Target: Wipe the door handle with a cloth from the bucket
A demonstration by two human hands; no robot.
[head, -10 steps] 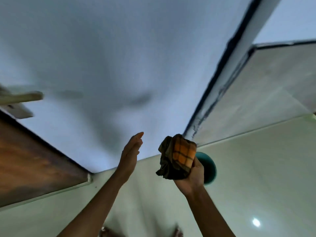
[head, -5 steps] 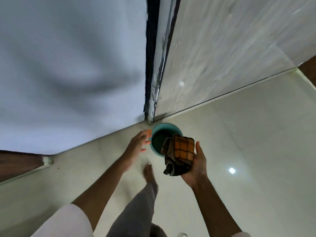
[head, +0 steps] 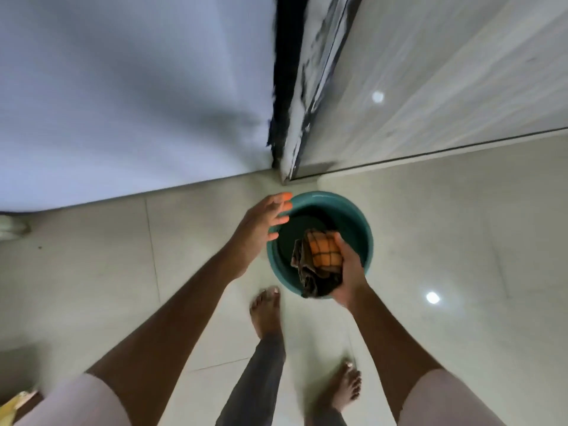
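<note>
A teal bucket stands on the pale floor at the foot of a wall corner. My right hand grips a crumpled cloth, orange-checked on top and dark brown below, and holds it over the bucket's near right side. My left hand is empty, fingers spread, hovering over the bucket's left rim. The door handle is out of sight.
A white wall fills the upper left and meets a grey marbled panel at a dark frame strip. My bare feet stand on the glossy tiled floor just short of the bucket.
My view has swung down from the wall and door handle to the floor. Both hands have come forward over the bucket, the right one still holding the cloth.
</note>
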